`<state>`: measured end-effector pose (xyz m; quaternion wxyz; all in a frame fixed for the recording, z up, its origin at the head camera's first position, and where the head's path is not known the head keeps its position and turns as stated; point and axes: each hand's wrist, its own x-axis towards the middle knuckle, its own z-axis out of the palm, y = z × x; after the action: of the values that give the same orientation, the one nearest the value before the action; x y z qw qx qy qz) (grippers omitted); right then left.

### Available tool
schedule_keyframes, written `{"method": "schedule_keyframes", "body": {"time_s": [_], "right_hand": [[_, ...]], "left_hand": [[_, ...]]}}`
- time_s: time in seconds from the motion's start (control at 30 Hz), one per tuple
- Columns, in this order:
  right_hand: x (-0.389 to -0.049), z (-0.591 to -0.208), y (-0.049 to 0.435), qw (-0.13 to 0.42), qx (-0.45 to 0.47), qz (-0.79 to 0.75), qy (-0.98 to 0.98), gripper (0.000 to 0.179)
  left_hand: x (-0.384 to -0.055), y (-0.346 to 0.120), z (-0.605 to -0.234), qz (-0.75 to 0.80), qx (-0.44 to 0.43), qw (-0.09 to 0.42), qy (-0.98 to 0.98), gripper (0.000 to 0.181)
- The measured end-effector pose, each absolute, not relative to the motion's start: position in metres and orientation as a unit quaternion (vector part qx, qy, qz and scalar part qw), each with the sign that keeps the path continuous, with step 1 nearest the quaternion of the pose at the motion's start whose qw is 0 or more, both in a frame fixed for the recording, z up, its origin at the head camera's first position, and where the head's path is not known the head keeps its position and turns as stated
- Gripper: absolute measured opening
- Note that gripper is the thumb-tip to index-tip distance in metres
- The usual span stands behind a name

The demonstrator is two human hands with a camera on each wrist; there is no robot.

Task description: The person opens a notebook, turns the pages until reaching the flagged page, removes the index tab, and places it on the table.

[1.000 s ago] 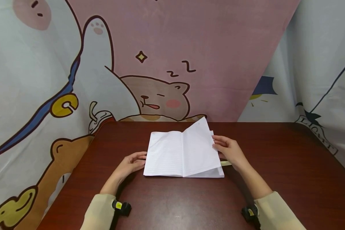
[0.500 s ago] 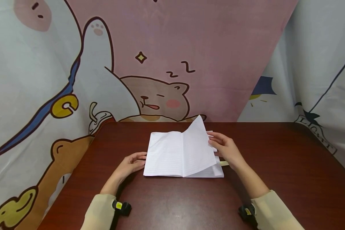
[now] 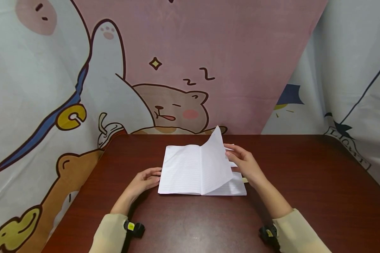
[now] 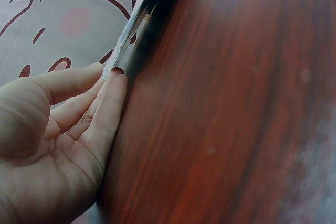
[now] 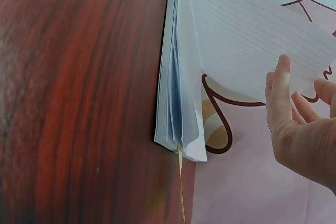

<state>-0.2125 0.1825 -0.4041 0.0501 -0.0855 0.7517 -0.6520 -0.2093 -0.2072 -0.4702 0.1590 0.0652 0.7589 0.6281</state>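
A notebook lies spread on the table, its left page ruled with faint lines. One right-side page stands raised and curves leftward, with its far corner highest. My right hand is at the free edge of that page, fingertips right against it. In the right wrist view the right hand has its fingers extended and spread before the ruled side of the lifted page. My left hand rests at the notebook's left edge. In the left wrist view, the left hand touches that edge with thumb and fingertips.
A yellowish ribbon bookmark hangs from the notebook's pages. The dark red-brown table reaches back to a cartoon-printed cloth. Small black cameras are strapped at both wrists.
My right hand has moved left, and the raised page has swung further left with it, uncovering more of the lined page beneath. My left hand has stayed at the left edge.
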Motion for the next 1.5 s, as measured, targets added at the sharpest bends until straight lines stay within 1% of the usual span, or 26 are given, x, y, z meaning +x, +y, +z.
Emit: {"method": "schedule_keyframes", "body": {"time_s": [0.4,0.73,1.5], "right_hand": [[-0.212,-0.402,0.172,0.051,-0.075,-0.652,0.752,0.046],[-0.212,-0.404,0.166,0.059,-0.068,-0.647,0.757,0.047],[-0.213,-0.409,0.156,0.078,-0.09,-0.665,0.737,0.048]], "left_hand": [[-0.21,-0.207,-0.47,0.63,0.066,0.157,0.758,0.051],[-0.209,-0.208,-0.471,0.629,0.065,0.156,0.759,0.051],[-0.209,-0.208,-0.47,0.629,0.065,0.156,0.759,0.05]]}}
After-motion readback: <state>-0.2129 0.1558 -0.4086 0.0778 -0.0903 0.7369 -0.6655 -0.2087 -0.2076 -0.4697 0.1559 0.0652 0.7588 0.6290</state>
